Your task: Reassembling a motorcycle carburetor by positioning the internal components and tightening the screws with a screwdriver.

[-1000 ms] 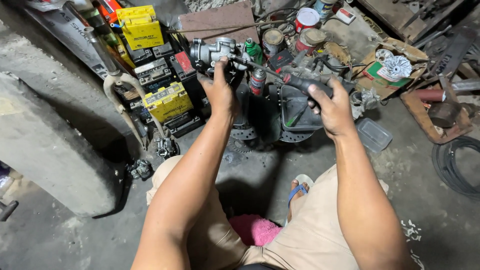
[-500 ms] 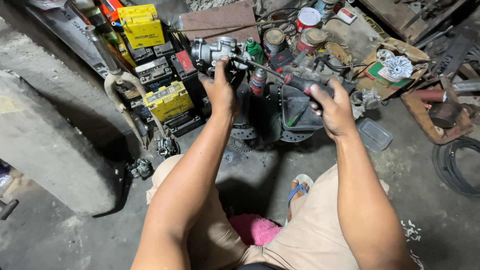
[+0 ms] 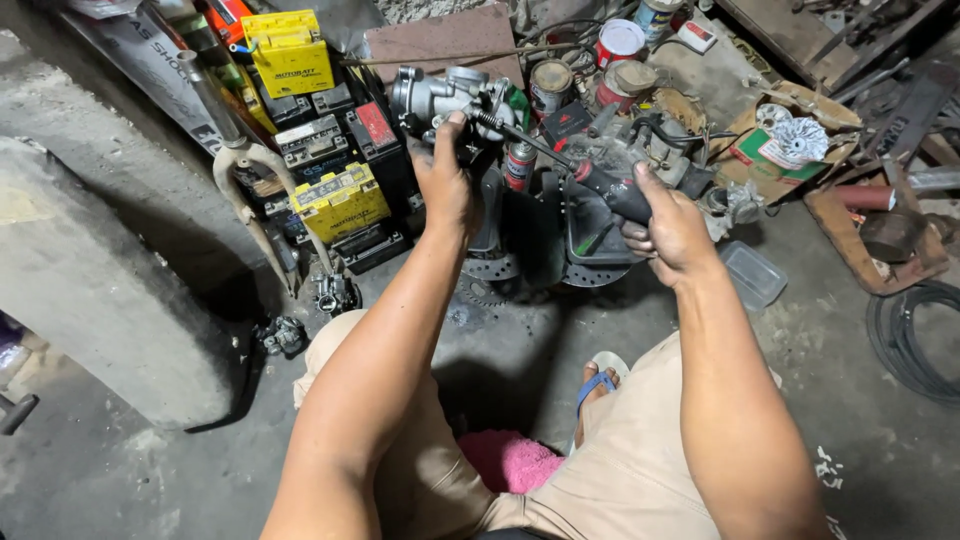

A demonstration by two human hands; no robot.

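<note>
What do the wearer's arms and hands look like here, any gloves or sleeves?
Both arms are bare from the bottom edge of the head view up to the wrists: no sleeves show. The left hand and right hand are bare too, with no gloves; no watch, band or ring shows. Clothing in view: tan shorts and a white sandal with a blue strap.

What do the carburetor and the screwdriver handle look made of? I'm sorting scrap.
Carburetor: probably cast metal, with a dull silver-grey, slightly shiny body. Screwdriver handle: looks like black rubber or plastic, matte with a red band; its shaft is thin dark metal.
</note>
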